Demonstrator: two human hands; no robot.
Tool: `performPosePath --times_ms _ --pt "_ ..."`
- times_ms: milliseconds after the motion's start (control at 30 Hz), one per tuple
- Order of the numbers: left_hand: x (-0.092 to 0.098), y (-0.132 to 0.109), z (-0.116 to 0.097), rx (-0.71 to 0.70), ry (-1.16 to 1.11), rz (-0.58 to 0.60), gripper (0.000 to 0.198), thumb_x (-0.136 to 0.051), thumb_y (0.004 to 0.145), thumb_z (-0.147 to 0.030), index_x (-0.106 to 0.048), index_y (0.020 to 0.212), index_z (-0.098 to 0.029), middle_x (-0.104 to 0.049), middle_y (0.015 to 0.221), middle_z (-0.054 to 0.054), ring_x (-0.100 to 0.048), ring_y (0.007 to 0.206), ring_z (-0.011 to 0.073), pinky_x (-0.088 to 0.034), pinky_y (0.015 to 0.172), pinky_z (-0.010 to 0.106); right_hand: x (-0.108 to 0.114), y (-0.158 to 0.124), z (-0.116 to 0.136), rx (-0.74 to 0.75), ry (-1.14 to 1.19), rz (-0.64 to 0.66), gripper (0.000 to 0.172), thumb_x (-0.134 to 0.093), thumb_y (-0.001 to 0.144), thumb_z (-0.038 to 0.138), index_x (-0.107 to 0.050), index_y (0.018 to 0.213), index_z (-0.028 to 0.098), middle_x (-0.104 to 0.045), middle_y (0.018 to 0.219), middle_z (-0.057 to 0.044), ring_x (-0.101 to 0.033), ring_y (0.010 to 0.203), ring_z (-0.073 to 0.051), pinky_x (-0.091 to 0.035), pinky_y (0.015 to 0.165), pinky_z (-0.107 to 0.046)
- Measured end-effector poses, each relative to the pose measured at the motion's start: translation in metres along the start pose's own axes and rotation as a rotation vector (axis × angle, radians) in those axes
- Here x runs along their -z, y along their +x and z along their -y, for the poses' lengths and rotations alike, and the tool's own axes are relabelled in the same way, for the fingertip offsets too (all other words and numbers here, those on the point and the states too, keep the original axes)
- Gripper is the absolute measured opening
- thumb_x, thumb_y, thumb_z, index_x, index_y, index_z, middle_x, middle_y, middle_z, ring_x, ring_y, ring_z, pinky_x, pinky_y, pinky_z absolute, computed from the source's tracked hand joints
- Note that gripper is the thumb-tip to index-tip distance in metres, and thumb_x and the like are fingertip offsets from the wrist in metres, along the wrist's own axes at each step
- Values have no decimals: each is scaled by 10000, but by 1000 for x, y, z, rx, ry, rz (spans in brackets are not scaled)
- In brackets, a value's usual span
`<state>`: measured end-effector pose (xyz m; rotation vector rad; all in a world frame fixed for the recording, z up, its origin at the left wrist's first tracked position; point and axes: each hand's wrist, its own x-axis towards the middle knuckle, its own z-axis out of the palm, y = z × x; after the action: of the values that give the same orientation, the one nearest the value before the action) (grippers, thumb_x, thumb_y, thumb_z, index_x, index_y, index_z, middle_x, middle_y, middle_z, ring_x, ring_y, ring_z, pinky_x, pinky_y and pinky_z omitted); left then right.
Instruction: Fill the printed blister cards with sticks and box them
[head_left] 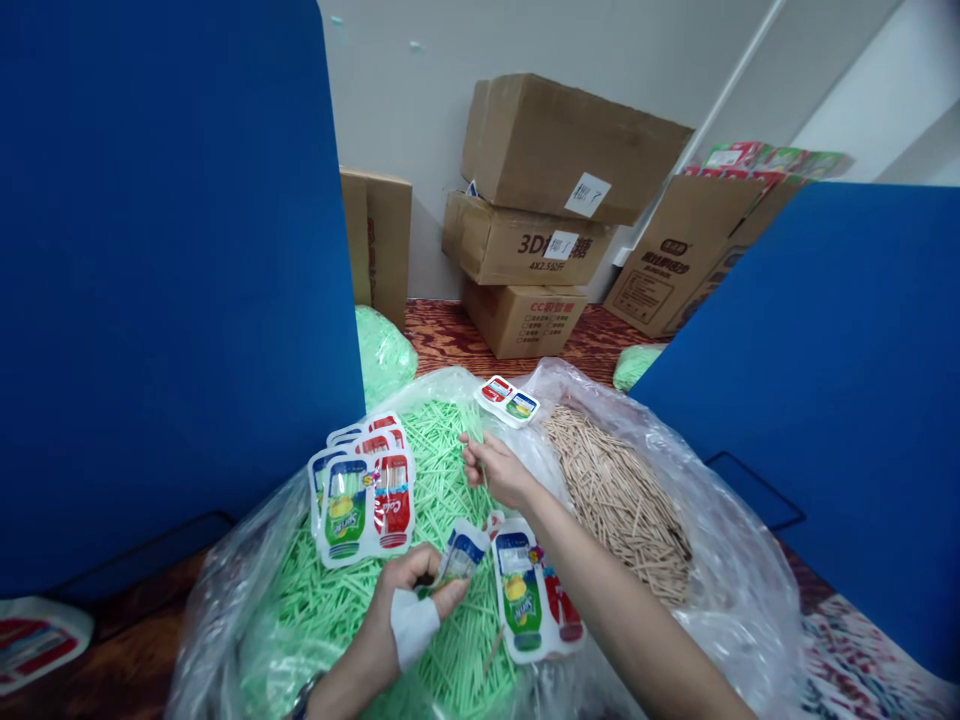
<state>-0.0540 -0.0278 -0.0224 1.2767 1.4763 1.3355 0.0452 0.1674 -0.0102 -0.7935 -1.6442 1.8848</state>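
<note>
My left hand, with a white wrap around the thumb's base, grips a small bottle-printed pouch between thumb and fingers. Over the heap of thin green sticks, my right hand is closed in a pinch on green sticks; how many is hidden by the fingers. A stack of double pouches printed with Sprite and Cola bottles lies on the heap at the left. Beneath my right forearm rests another double pouch. One more pouch lies at the bag's far side.
Brown sticks fill the right part of the clear plastic bags. Blue panels flank both sides. Behind stand stacked cardboard boxes and a tall carton. A green bag lies by the left panel.
</note>
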Motion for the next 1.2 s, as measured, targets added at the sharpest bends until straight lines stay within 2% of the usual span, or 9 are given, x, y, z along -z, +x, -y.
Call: performPosePath --times_ms 67,167,233,400,600,833,1033,1133,1200 --pt "1 -3 -2 -37 13 46 346 -614 745 -256 -322 567 -202 -353 589 -37 -331 563 116 -291 542 251 5 0 1 38 -285 8 269 -429 892 477 -427 891 208 -476 679 57 -421 495 -77 -355 501 -211" --pt "0 -6 -2 -54 1 104 331 -622 753 -257 -354 569 -193 -411 604 -26 -372 579 119 -309 557 248 10 1 7 121 -1092 47 239 -286 966 387 -425 901 204 -527 713 20 -508 626 -122 -377 594 -235" --pt "-2 -7 -1 -49 -6 114 331 -627 755 -267 -364 571 -191 -422 605 -23 -383 585 121 -313 561 246 10 2 11 132 -1388 96 207 -274 972 324 -434 950 195 -580 782 -20 -567 714 -157 -391 640 -255" --pt "0 -5 1 -28 19 115 337 -617 762 -287 -349 580 -195 -391 608 -31 -362 584 119 -307 562 242 -2 7 7 144 -1577 272 184 -370 936 305 -465 1046 193 -622 1015 -109 -634 835 -231 -435 667 -299" --pt "12 -3 2 15 118 85 333 -592 788 -322 -350 596 -194 -388 619 -31 -353 593 119 -301 561 235 -12 16 3 117 -1767 431 211 -390 905 194 -487 1091 176 -644 966 -129 -665 793 -241 -479 633 -317" --pt "21 0 -2 40 180 107 348 -592 795 -352 -364 590 -188 -376 610 -39 -342 582 112 -286 547 230 -22 21 -1 166 -1871 419 233 -358 903 128 -494 1087 174 -624 962 -117 -643 809 -220 -489 655 -321" --pt "25 2 1 15 196 149 368 -588 812 -346 -344 586 -188 -368 623 -41 -332 592 110 -275 547 226 -21 14 4 343 -1904 390 186 -366 931 172 -524 1028 183 -543 1104 -129 -515 1019 -250 -448 787 -376" --pt "24 2 0 14 201 142 385 -594 807 -345 -325 579 -190 -367 617 -43 -335 588 108 -273 544 226 -15 10 8 501 -1921 416 200 -357 935 180 -553 971 168 -524 1148 -139 -471 1047 -262 -394 867 -430" --pt "23 2 -2 18 190 151 373 -595 807 -341 -342 580 -187 -375 617 -43 -344 589 109 -277 545 225 -10 9 11 533 -1903 432 207 -353 926 160 -558 951 154 -546 1101 -149 -476 1021 -264 -372 878 -438"
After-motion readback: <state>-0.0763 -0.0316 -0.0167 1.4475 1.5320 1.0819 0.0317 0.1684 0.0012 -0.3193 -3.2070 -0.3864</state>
